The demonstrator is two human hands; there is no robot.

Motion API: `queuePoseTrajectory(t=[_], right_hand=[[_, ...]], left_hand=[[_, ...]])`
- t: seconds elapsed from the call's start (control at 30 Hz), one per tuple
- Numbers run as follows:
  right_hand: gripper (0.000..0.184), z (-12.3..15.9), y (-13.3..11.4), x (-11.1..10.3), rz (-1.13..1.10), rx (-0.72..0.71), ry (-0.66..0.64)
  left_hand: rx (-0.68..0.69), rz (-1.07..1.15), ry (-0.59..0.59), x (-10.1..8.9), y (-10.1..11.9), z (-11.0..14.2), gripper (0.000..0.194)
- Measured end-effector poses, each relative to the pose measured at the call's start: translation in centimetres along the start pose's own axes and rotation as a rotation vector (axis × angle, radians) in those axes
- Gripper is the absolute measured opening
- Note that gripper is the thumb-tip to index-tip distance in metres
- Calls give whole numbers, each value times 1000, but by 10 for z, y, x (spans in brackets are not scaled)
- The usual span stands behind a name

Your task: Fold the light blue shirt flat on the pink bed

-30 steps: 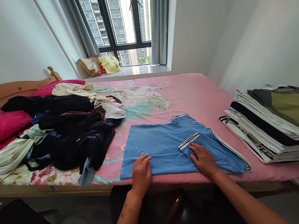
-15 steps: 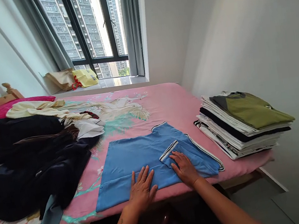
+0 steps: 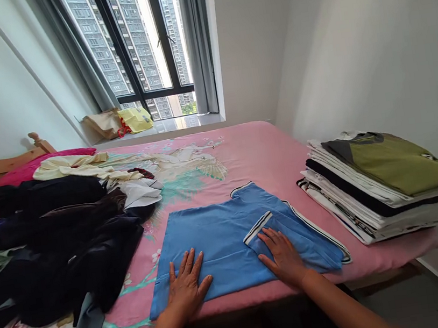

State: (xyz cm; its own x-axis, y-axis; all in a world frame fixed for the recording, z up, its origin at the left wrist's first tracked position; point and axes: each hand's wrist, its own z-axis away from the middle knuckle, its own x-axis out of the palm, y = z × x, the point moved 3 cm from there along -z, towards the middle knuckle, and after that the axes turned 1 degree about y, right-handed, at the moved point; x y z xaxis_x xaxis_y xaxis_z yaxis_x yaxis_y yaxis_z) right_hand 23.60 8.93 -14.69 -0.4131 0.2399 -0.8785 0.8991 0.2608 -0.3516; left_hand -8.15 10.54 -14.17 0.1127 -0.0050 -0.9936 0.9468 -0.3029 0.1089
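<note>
A blue shirt (image 3: 221, 234) with black-and-white trim lies spread on the pink bedsheet (image 3: 266, 152), near the bed's front edge. My left hand (image 3: 187, 285) rests flat on its lower left part, fingers spread and holding nothing. My right hand (image 3: 283, 255) lies flat on the folded-in sleeve with the striped cuff, fingers stretched out. Both hands press the cloth down.
A heap of unfolded dark and pale clothes (image 3: 58, 235) covers the bed's left side. A stack of folded clothes (image 3: 377, 185), olive shirt on top, sits at the right edge by the wall. Bags (image 3: 123, 122) stand on the window sill behind.
My left hand has slid leftward along the shirt's lower edge, and the right hand has stayed on the sleeve. The camera has swung right and then slightly back.
</note>
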Motion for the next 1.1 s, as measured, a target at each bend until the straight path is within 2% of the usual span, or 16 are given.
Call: queuePoseTrajectory(t=[0.07, 0.13, 0.2, 0.3, 0.37, 0.43, 0.5, 0.57, 0.67, 0.77, 0.9, 0.97, 1.1], right_hand=[[45, -4, -1, -5, -37, 13, 36], [36, -13, -6, -10, -88, 5, 78], [31, -29, -16, -13, -127, -30, 101], [31, -63, -34, -10, -150, -98, 65], [33, -86, -41, -4, -149, -122, -4], [39, -108, -37, 3, -127, -97, -118], [47, -125, -20, 11, -88, -24, -264], [54, -138, 6, 17, -44, 46, -400], [58, -157, 46, 27, 20, 129, -497], [58, -177, 70, 40, 78, 226, -509], [65, -199, 77, 57, 148, 346, -492], [70, -205, 81, 63, 179, 401, -470], [71, -209, 96, 67, 222, 462, -388]], left_hand=[[-76, -9, -21, -8, -10, -4, 63], [-105, -10, -26, -14, -11, -12, 59], [-45, 12, -13, -19, -1, -26, 54], [137, 86, -2, -20, 26, -56, 51], [221, 123, -32, -18, 38, -79, 51], [228, 136, -84, -15, 37, -101, 53], [164, 131, -132, -12, 20, -119, 57], [62, 113, -156, -9, -7, -133, 62], [-96, 79, -140, -4, -46, -147, 64], [-177, 68, -116, 0, -66, -156, 65], [-182, 73, -99, 6, -73, -162, 62], [-202, 68, -82, 7, -80, -164, 60], [-331, 35, -28, 9, -105, -169, 60]])
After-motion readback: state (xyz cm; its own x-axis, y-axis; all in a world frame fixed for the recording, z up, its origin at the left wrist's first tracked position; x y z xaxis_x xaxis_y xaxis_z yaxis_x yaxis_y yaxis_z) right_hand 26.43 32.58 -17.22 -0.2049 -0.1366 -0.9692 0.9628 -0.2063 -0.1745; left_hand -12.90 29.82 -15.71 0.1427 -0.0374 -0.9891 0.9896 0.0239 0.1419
